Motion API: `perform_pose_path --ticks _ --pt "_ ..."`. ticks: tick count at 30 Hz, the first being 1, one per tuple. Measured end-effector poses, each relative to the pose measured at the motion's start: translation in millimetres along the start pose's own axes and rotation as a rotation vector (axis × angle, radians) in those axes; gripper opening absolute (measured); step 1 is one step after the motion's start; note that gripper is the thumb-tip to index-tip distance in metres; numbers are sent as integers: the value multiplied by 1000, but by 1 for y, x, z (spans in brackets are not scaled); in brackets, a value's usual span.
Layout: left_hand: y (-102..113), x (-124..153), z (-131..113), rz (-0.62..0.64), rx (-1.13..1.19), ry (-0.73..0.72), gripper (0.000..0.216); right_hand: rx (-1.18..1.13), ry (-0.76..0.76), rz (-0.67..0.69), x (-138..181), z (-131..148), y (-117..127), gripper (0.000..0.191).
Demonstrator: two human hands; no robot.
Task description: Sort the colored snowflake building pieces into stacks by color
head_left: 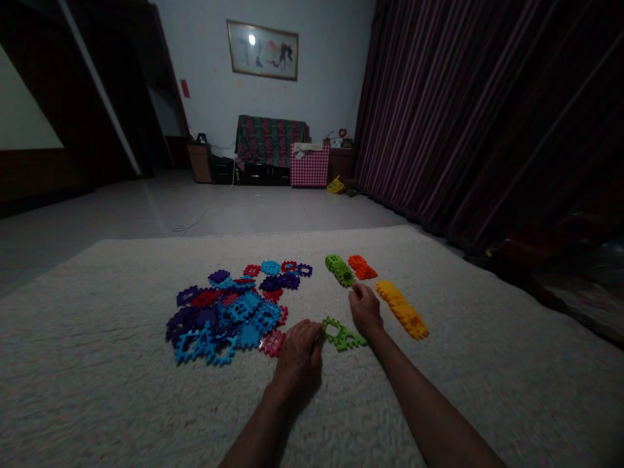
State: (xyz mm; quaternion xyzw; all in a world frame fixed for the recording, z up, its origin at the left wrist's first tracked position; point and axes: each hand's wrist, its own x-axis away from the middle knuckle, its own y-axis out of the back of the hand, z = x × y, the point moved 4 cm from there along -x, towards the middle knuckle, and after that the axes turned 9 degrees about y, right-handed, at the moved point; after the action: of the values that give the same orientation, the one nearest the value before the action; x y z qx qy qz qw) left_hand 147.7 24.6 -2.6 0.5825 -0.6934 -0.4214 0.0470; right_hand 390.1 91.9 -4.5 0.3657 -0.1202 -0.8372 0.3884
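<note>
My left hand (299,354) is closed, its fingertips at the left edge of a light green toothed plastic tile (334,330) with an open middle. Beside that tile lies a second green tile (350,340), roughly triangular, partly behind my right wrist. Curled fingers of my right hand (365,311) are at the near end of a row of stacked green tiles (340,270); whatever is between them is hidden. An orange row of tiles (362,267) lies just beyond this hand, and a longer yellow row (402,309) to its right.
A loose pile of blue tiles (246,305), purple tiles (188,325) and red tiles (205,298) spreads on the left of the cream blanket (146,416). A pink tile (273,343) lies just left of my left hand. Dark curtains (439,97) hang at right.
</note>
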Motion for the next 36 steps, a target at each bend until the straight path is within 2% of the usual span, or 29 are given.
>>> perform_pose_path --ticks 4,10,13,16,21,27,36 --pt "0 0 -1 -5 -3 23 29 -51 41 69 21 11 5 34" --pt "-1 -1 -1 34 -7 66 27 -176 120 379 42 40 13 30" --pt "1 -3 -1 39 6 50 27 -140 225 519 45 51 14 31" --pt "2 -3 -2 32 23 36 28 -83 322 608 49 57 12 41" --pt "1 -3 -1 36 28 44 32 0 434 613 63 65 9 53" --pt "0 -2 0 33 39 43 36 63 472 603 68 73 10 39" --pt "-2 2 3 -52 32 27 38 84 450 589 66 72 9 36"
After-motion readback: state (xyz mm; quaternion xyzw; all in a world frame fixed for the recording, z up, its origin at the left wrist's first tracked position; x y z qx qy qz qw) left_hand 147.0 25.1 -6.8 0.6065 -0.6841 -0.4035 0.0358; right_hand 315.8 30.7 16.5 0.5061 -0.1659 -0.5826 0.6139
